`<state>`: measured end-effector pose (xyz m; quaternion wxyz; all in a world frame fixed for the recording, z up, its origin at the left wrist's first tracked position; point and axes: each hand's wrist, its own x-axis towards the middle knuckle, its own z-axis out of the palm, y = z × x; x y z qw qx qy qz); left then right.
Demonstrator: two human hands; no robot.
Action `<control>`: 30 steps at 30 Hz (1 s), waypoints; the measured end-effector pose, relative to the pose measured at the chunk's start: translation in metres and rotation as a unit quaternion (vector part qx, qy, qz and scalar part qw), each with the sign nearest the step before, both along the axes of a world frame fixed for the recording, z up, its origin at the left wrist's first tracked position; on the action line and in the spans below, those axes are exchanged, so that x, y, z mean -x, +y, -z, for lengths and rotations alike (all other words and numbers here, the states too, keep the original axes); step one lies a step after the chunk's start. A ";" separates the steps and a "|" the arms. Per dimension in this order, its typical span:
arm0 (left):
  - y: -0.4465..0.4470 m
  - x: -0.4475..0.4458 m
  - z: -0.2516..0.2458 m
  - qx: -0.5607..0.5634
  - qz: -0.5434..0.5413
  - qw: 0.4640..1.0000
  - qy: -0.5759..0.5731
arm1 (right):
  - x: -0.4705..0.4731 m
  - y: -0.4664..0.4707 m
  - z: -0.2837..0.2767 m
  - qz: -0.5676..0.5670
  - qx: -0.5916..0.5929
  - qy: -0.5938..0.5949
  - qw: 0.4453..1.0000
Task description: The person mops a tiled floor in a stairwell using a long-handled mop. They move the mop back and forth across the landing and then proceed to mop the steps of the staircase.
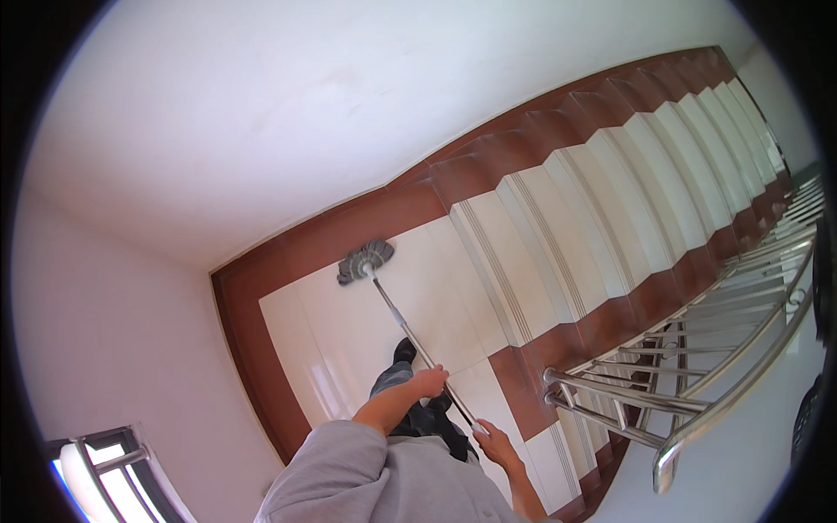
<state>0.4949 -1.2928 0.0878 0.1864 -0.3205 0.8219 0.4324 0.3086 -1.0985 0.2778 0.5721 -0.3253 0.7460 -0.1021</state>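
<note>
A mop with a metal pole (413, 341) slants across the landing in front of me. My left hand (431, 381) grips the pole partway along its length. Near the upper end of the pole, my right hand (495, 442) is closed around the pale grip. At the far end, the grey mop head (366, 260) rests on the floor, its strands spread over the border between the cream tiles (418, 281) and the reddish-brown edge tiles (294, 267). My dark shoe (405, 351) stands left of the pole.
Cream stairs (562, 216) with grooved edges run off to the right, and another flight (561, 457) lies at lower right. A stainless-steel railing (654, 399) borders both. White walls (274, 118) enclose the landing; a barred window (111, 471) is at lower left.
</note>
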 end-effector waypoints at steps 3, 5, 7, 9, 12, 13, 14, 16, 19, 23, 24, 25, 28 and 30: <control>0.045 0.022 -0.003 -0.021 0.100 0.995 -0.008 | 0.011 0.055 -0.035 -0.012 0.021 0.039 0.999; 0.064 0.036 -0.005 -0.037 0.138 0.990 -0.017 | 0.020 0.079 -0.052 -0.013 0.037 0.053 0.998; 0.085 0.044 -0.009 -0.059 0.146 0.987 -0.018 | 0.023 0.099 -0.064 0.001 0.046 0.053 0.998; 0.099 0.047 -0.013 -0.043 0.163 0.986 0.007 | 0.025 0.115 -0.072 0.010 0.049 0.067 0.997; 0.109 0.044 -0.019 -0.058 0.185 0.979 0.056 | 0.023 0.131 -0.079 0.032 0.031 0.068 0.997; 0.107 0.042 -0.019 -0.070 0.193 0.976 0.070 | 0.020 0.133 -0.081 0.042 0.027 0.068 0.996; 0.106 0.041 -0.020 -0.074 0.206 0.973 0.076 | 0.017 0.133 -0.081 0.055 0.005 0.075 0.996; 0.096 0.039 -0.017 -0.077 0.221 0.969 0.073 | 0.010 0.124 -0.080 0.056 0.032 0.087 0.994; 0.074 0.033 -0.007 -0.072 0.237 0.966 0.077 | 0.001 0.097 -0.078 0.102 -0.024 0.109 0.989; 0.024 0.008 0.015 -0.079 0.218 0.972 0.038 | -0.027 0.044 -0.061 0.082 0.081 0.140 0.983; 0.009 -0.004 0.021 -0.079 0.223 0.971 0.025 | -0.033 0.028 -0.055 0.106 0.021 0.101 0.989; -0.008 -0.022 0.025 -0.058 0.193 0.978 0.047 | -0.042 0.012 -0.048 0.083 0.070 0.096 0.989; -0.069 -0.069 0.033 -0.018 0.176 0.983 0.049 | -0.075 -0.041 -0.022 0.053 0.113 0.077 0.989; -0.114 -0.099 0.036 -0.008 0.160 0.985 0.067 | -0.092 -0.072 -0.003 0.041 0.130 0.059 0.989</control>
